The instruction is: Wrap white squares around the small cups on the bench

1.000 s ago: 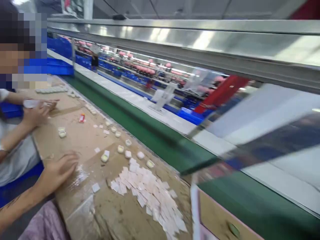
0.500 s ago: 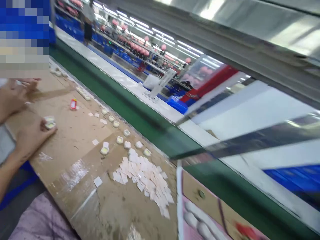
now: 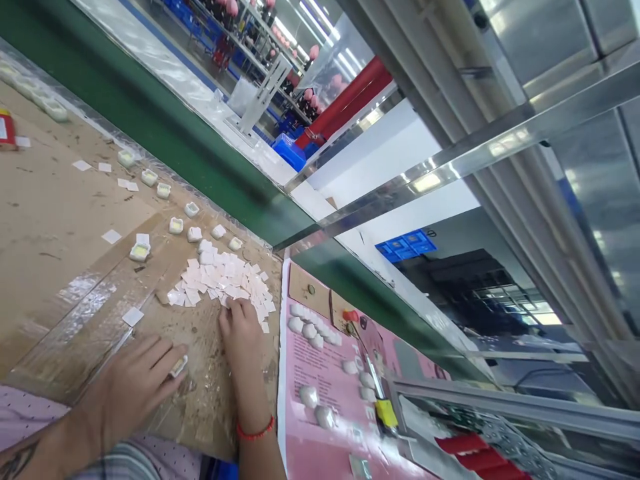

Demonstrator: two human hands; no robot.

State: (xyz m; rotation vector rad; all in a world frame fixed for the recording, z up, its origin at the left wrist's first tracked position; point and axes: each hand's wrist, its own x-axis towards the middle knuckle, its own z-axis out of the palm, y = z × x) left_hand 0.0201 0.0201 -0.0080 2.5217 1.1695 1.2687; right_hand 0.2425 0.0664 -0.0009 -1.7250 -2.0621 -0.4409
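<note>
My left hand (image 3: 137, 380) rests low over the cardboard-covered table, its thumb and fingers closed on a small white block (image 3: 179, 366) with a yellowish centre. At the near edge of a heap of white paper squares (image 3: 233, 273), my right hand (image 3: 243, 337) has its fingers curled and pinched on a paper square (image 3: 227, 302). A red band circles the right wrist. One loose paper square (image 3: 133, 316) lies beyond my left hand. Farther off sits another white block (image 3: 140, 250) with a yellow centre, a paper square against it.
Several white blocks (image 3: 175, 225) line the table's far side along a green belt (image 3: 200, 140). A pink printed sheet (image 3: 320, 380) on the right holds white rounded pieces (image 3: 325, 417) and a yellow-handled tool (image 3: 385, 412). A metal frame bar (image 3: 410, 180) crosses above.
The view has swung right and down. My two hands now show at the table's near side. Hands at the left edge, one with a white block, have left the picture.
</note>
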